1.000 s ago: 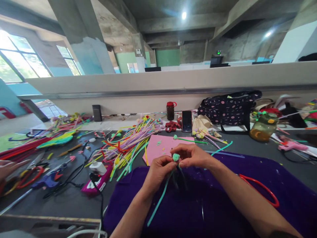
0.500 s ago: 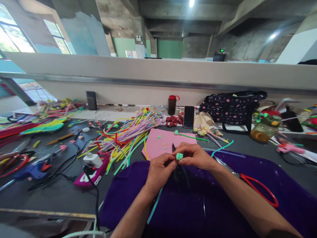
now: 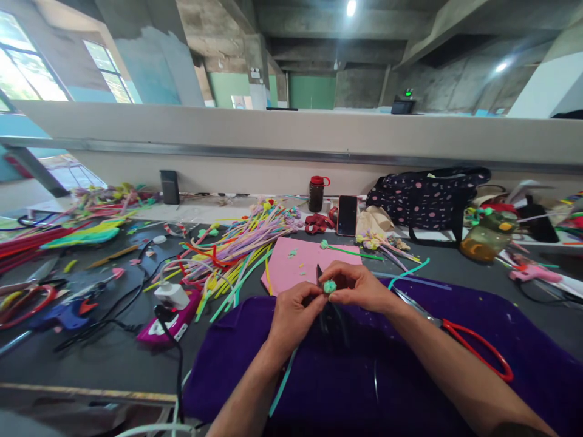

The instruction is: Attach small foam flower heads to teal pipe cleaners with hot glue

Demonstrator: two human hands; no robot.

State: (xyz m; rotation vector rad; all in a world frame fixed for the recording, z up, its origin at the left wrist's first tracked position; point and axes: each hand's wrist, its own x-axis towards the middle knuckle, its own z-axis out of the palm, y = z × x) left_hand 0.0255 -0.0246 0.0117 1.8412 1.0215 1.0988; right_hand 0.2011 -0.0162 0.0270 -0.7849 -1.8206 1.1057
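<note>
Between my hands is a small mint-green flower shaped from fuzzy pipe cleaner. The fingertips of my right hand pinch its head. My left hand is closed just below it, and a mint-green pipe cleaner hangs down beneath that hand. A dark, narrow pointed tool sticks up behind the fingers; its lower part is mostly hidden. Both hands are over a purple cloth, in front of a pink sheet with green and yellow scraps.
Red-handled scissors lie under my right forearm. Left are a pile of pipe cleaners, a magenta power strip with cables and a blue glue gun. Along the back stand a bottle, a phone and a dark bag.
The green flower head has turned slightly between my fingers. Both hands stay in nearly the same place, and the view has shifted very slightly.
</note>
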